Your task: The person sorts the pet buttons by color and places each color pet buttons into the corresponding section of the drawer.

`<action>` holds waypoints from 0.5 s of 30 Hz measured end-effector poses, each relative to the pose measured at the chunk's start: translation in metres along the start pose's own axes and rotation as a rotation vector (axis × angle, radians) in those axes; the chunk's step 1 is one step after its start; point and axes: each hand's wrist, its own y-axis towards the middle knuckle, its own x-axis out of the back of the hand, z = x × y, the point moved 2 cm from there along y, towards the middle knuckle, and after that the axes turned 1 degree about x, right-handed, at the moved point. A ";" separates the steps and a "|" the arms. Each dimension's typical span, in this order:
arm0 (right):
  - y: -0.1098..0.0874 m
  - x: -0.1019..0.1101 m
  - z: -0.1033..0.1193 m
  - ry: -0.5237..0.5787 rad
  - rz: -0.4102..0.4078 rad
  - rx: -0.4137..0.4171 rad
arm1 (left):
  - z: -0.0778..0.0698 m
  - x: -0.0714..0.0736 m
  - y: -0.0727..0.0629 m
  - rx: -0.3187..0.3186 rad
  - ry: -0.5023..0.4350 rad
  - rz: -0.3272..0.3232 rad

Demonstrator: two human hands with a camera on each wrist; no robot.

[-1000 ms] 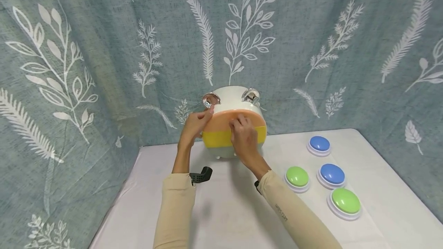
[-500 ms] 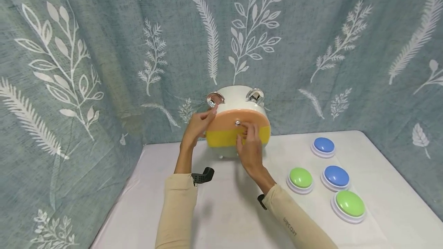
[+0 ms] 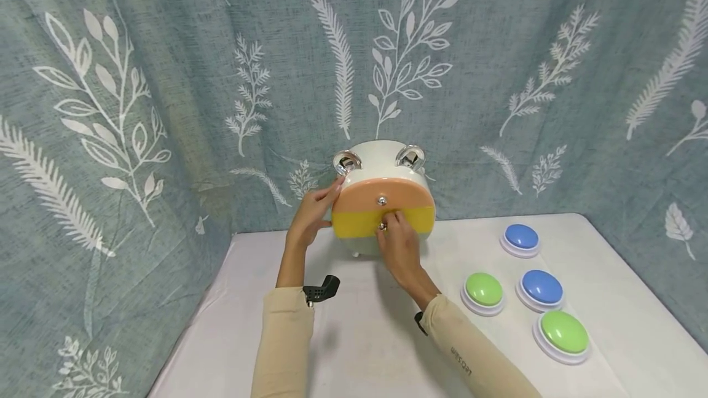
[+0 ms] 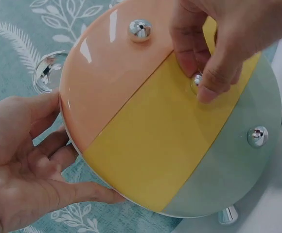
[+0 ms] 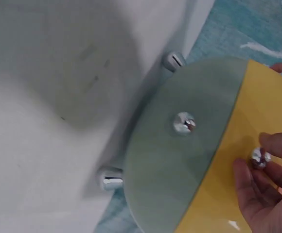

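Note:
A rounded white drawer box [image 3: 378, 155] with silver ring-shaped ears stands near the curtain. Its front has an orange drawer [image 3: 354, 195], a yellow drawer [image 3: 351, 224] and a grey-green drawer [image 4: 219, 170], each with a round silver knob. My right hand [image 3: 401, 247] is at the middle, its thumb and fingers pinching the yellow drawer's knob [image 5: 260, 158]. All three drawer fronts look flush. On the box's left side, my left hand [image 3: 311, 214] rests with fingers and thumb spread along the edge, as the left wrist view shows.
To the right on the white table [image 3: 354, 349] are two blue push buttons [image 3: 522, 236] and two green push buttons [image 3: 483, 289]. A patterned blue-green curtain [image 3: 276, 91] hangs behind the box and along both sides.
My right hand has left the orange drawer's knob and moved down to the yellow drawer's knob. My left hand stays at the box's left side. The head view has shifted slightly.

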 end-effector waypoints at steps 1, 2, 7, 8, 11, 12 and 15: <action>0.001 0.001 0.001 -0.007 0.009 0.006 | 0.001 0.001 0.000 0.002 -0.011 -0.008; 0.002 0.001 0.002 -0.019 0.014 0.013 | 0.001 0.001 -0.001 0.008 -0.016 -0.020; 0.007 0.001 0.004 -0.041 0.012 0.032 | 0.003 0.002 -0.003 0.049 -0.019 -0.081; 0.007 0.001 0.004 -0.040 0.013 0.029 | 0.004 0.001 -0.003 0.059 -0.017 -0.091; 0.007 0.002 0.002 -0.031 0.023 0.013 | 0.005 -0.001 -0.003 0.081 -0.020 -0.110; 0.007 0.002 0.002 -0.025 0.030 0.006 | 0.006 -0.001 -0.003 0.084 -0.021 -0.111; 0.006 0.003 0.001 -0.020 0.054 -0.003 | 0.007 -0.001 -0.001 0.094 -0.027 -0.128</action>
